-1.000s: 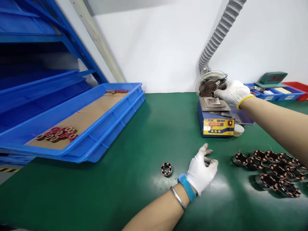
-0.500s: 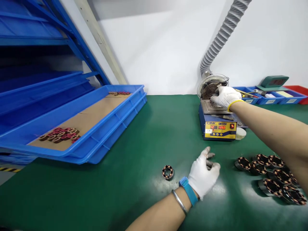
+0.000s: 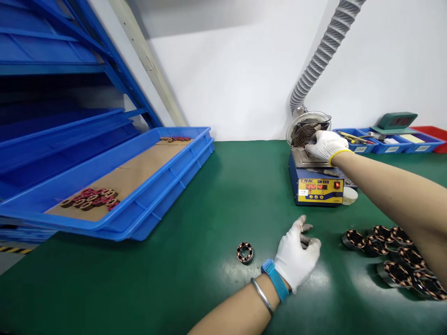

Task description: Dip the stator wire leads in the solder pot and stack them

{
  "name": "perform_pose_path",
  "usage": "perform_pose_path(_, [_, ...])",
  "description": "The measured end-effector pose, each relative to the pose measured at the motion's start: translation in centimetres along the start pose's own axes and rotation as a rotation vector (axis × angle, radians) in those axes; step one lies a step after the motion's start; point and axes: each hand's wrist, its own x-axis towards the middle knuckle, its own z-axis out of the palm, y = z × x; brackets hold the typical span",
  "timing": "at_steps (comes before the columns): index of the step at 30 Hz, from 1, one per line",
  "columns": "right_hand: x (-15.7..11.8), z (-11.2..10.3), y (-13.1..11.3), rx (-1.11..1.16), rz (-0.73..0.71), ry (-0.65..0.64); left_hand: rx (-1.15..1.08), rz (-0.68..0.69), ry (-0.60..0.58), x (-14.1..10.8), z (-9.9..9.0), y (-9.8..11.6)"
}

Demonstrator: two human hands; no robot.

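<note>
My left hand (image 3: 297, 255), in a white glove with bare fingertips, hovers or rests over the green table, fingers apart and holding nothing. A single copper-wound ring (image 3: 245, 252) lies to its left. At the blue soldering pot (image 3: 316, 186) with its yellow display panel, my right hand (image 3: 325, 145) is over the metal top, fingers closed together in a pinch. What they hold is hidden. Behind the pot stands a round wire guard (image 3: 303, 130). Several copper-wound rings (image 3: 394, 273) sit at the right, beneath my right forearm.
A long blue tray (image 3: 139, 218) with cardboard and red-wired rings (image 3: 91, 199) stands at the left beside blue racks. A grey hose (image 3: 326, 49) comes down behind the pot. Small blue bins (image 3: 391, 146) and a green clock (image 3: 400, 120) are back right.
My right hand has shifted slightly left and down at the pot. The view has moved a little; my left hand keeps its pose.
</note>
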Motion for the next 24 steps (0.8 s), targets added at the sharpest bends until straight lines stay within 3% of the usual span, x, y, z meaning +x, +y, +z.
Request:
perform_pose_path(18, [-0.2, -0.4, -0.3, 0.083, 0.047, 0.023, 0.006, -0.015, -0.007, 0.0, -0.1, 0.2])
perform_pose_path(24, [-1.4, -2.8, 0.3, 0.260, 0.095, 0.060, 0.019, 0.010, -0.011, -0.1, -0.1, 0.2])
